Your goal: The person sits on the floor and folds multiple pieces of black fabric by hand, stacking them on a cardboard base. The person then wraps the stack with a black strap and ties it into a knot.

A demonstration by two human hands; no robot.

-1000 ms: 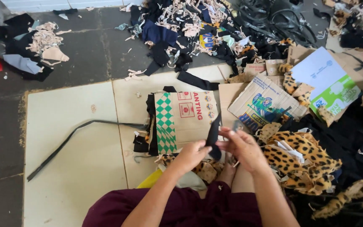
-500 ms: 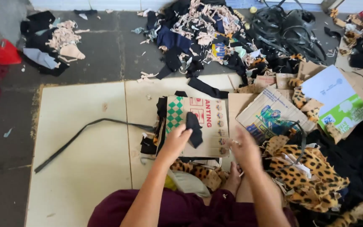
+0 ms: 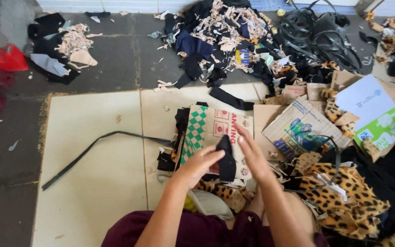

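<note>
Since half a second ago the hands have drawn closer together over the printed cardboard, and the black fabric piece [image 3: 227, 158] that lay flat on it is now lifted between them. The left hand [image 3: 200, 165] pinches the strip's left edge with thumb and fingertips, while the right hand [image 3: 253, 155] lies with fingers extended and flat against the strip's right side, pressing it rather than closing round it. The strip is soft, matte and narrow, folded into a limp vertical band that hangs over the lower middle of the printed cardboard sheet [image 3: 216, 132], a stiff flattened carton with a green-and-white checked border. Under it lie dark cloth offcuts [image 3: 179, 137] with ragged edges. A long thin black strap [image 3: 92, 146] curves across the pale flat board [image 3: 92, 183], whose smooth surface to the left gives the widest open room. To the right the space is crowded: a glossy flattened box [image 3: 298, 130], a white and green carton [image 3: 376, 114] and leopard-print fabric [image 3: 339, 192], plush and crumpled, press up near the right forearm. Beyond the board's far edge, a heap of beige shreds and dark scraps [image 3: 225, 36] covers the grey concrete floor [image 3: 129, 50].
</note>
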